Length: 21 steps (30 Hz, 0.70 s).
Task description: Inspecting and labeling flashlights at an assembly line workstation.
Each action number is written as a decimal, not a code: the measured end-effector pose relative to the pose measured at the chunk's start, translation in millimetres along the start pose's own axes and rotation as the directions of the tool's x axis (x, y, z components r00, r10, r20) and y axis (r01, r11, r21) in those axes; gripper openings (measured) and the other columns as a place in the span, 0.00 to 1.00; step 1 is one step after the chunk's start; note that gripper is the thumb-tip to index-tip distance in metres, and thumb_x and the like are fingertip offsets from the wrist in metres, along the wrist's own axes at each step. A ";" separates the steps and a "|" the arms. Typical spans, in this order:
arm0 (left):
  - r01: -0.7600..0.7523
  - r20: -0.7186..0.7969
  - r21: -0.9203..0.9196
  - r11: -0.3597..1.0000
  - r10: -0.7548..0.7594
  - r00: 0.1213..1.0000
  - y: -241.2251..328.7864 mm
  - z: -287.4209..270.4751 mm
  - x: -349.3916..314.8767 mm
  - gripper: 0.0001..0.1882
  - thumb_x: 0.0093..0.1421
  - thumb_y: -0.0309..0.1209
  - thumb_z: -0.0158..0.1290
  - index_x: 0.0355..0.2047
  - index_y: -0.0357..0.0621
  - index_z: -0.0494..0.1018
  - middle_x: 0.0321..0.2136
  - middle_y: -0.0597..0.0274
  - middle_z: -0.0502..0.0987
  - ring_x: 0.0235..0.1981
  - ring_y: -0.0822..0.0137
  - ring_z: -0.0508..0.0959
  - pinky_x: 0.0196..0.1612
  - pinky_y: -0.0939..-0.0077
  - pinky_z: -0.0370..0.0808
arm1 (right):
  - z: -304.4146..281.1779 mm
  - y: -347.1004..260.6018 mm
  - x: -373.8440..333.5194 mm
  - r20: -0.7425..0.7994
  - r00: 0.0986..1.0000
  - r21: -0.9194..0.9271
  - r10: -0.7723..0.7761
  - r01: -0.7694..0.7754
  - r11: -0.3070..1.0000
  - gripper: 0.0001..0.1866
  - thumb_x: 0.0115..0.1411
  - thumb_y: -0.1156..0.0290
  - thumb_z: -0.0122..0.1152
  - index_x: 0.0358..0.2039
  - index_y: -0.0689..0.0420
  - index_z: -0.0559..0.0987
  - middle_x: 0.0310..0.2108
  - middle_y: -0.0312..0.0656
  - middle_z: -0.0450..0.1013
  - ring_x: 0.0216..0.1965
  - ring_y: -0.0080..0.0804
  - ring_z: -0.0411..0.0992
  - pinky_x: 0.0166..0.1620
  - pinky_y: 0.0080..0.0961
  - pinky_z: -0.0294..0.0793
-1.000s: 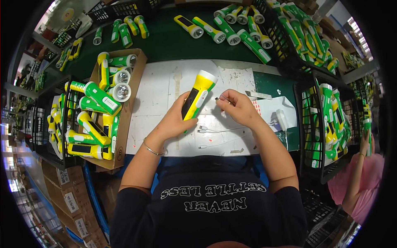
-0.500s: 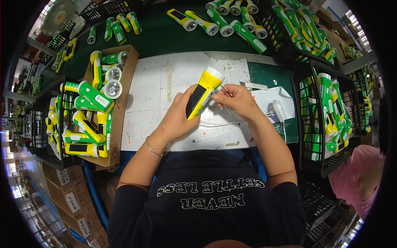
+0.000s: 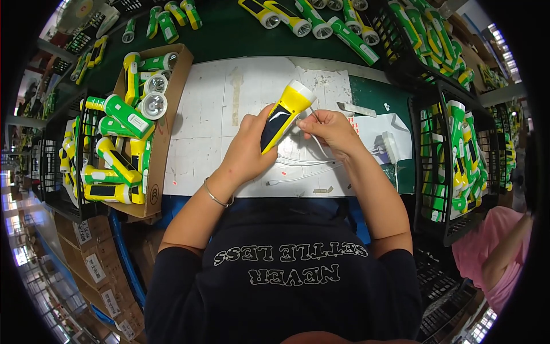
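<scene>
We note a white-papered tabletop [image 3: 217,114] flanked by crates of torches. Left hand [image 3: 247,150] clasps the yellow torch [image 3: 283,114] above it, tilted; right hand [image 3: 331,131] pinches the white cable [image 3: 303,163] beside its head. Advisable: steady the torch, align the cable squarely.

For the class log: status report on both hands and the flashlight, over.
Left hand grips yellow flashlight. Right hand pinches white cable at its side. Nothing blocking the white mat.
</scene>
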<state>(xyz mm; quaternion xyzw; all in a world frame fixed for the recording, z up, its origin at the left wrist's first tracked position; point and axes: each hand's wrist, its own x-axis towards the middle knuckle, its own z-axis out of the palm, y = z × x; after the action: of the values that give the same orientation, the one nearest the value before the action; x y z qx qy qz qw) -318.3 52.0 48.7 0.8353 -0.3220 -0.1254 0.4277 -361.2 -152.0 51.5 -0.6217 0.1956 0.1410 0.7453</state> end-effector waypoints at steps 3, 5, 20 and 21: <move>0.046 0.012 0.057 0.997 -0.046 0.999 -0.7 1.9 0.3 0.40 0.44 0.24 0.54 0.59 0.48 0.53 0.36 0.51 0.63 0.39 0.53 0.69 0.44 0.67 0.69 | -1.5 1.1 4.0 0.005 0.999 -0.033 -0.035 0.035 0.999 0.09 0.50 0.66 0.66 0.25 0.57 0.76 0.18 0.32 0.71 0.13 0.11 0.57 0.17 0.08 0.50; 0.045 0.014 0.062 0.997 -0.046 0.999 0.7 1.6 0.6 0.40 0.45 0.24 0.54 0.59 0.48 0.53 0.36 0.51 0.63 0.39 0.53 0.68 0.44 0.68 0.69 | -0.9 1.7 5.6 -0.021 0.998 -0.032 -0.059 0.058 0.998 0.09 0.50 0.66 0.66 0.25 0.57 0.76 0.18 0.32 0.71 0.13 0.11 0.57 0.17 0.08 0.50; 0.141 0.096 -0.926 0.351 -0.141 0.985 22.6 -1.6 21.3 0.32 0.56 0.24 0.51 0.59 0.47 0.50 0.42 0.60 0.65 0.42 0.69 0.68 0.42 0.73 0.71 | 36.8 5.6 -24.7 0.105 0.920 -0.391 -0.378 0.388 0.835 0.29 0.47 0.54 0.66 0.44 0.59 0.71 0.33 0.45 0.74 0.38 0.32 0.72 0.43 0.25 0.69; 0.136 0.105 -0.923 0.361 -0.105 0.989 23.8 0.8 22.5 0.33 0.57 0.24 0.51 0.59 0.47 0.49 0.43 0.60 0.64 0.43 0.68 0.69 0.43 0.72 0.71 | 36.3 6.0 -23.4 0.096 0.917 -0.391 -0.387 0.393 0.832 0.29 0.47 0.54 0.66 0.44 0.59 0.71 0.33 0.45 0.74 0.38 0.32 0.72 0.43 0.25 0.69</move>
<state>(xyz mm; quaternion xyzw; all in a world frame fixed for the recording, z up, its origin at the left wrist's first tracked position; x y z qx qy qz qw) -311.8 26.8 68.7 0.4709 -0.1401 -0.3268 0.8073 -380.4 -114.4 62.6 -0.7873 0.0266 0.0275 0.6154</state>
